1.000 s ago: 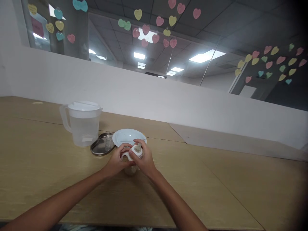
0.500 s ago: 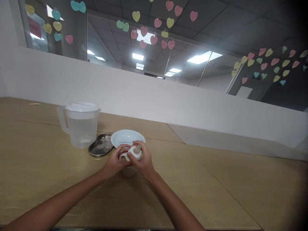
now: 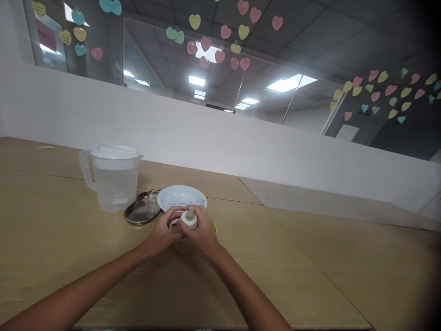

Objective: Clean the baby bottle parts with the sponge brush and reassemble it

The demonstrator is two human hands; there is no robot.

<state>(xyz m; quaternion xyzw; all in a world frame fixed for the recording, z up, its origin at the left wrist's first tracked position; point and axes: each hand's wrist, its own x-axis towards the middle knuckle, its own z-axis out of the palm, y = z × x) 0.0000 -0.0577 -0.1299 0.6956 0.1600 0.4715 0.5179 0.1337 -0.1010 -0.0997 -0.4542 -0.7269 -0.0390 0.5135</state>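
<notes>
Both of my hands are closed around a baby bottle above the tabletop. It has a white collar, a side handle and a translucent teat pointing up toward me; its clear body shows dimly below the hands. My left hand wraps the left side, by the curved white handle. On the right, my right hand grips the white collar, thumb across its front. Right behind the hands is a white bowl, its near side partly hidden by my fingers.
A lidded clear plastic pitcher holding liquid stands at the left. Between it and the bowl lies a kidney-shaped metal tray with a small clear cup. A thin green edge peeks out beside my right hand. A white wall borders the table.
The teat and collar, which leaned to the right, now sit more upright between my hands. My right hand has shifted slightly left and its fingers have turned around the collar.
</notes>
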